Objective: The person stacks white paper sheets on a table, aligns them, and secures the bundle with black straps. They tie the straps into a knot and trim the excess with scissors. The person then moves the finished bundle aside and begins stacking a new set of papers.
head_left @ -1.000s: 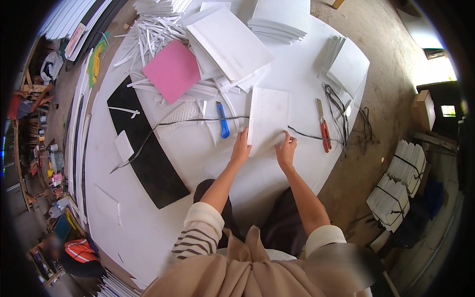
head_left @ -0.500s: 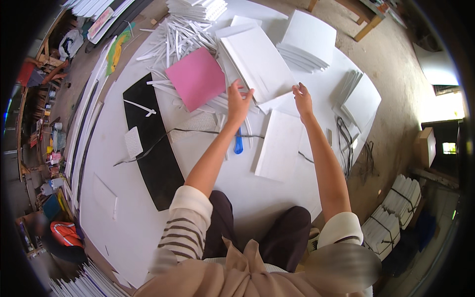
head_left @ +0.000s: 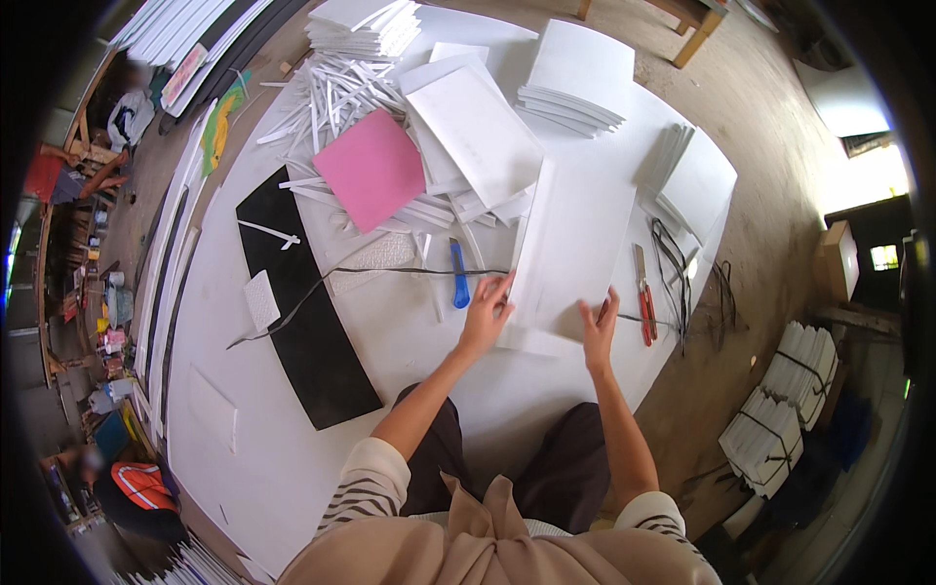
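Both my hands hold a flat white board (head_left: pixel 577 229) in front of me, over the white table. Curled fingers of my left hand (head_left: pixel 487 317) close on its near left corner. My right hand (head_left: pixel 599 331) grips the near right edge, thumb and fingers on either side. Below it lies another white board (head_left: pixel 534 340), mostly covered. A blue utility knife (head_left: pixel 459 278) rests just left of my left hand. Right of my right hand is a red-handled cutting tool (head_left: pixel 646 312) with a metal blade.
A pink square sheet (head_left: pixel 370 170) lies beside a heap of white strips (head_left: pixel 327 107). White boards (head_left: pixel 478 132) and a stack of white sheets (head_left: pixel 577 73) stand farther back. A long black sheet (head_left: pixel 312 312) is at left; black cords (head_left: pixel 673 283) are at right.
Both hands have come back toward me from the far pile, bringing a white board over the one on the table. The red-handled tool now shows more fully.
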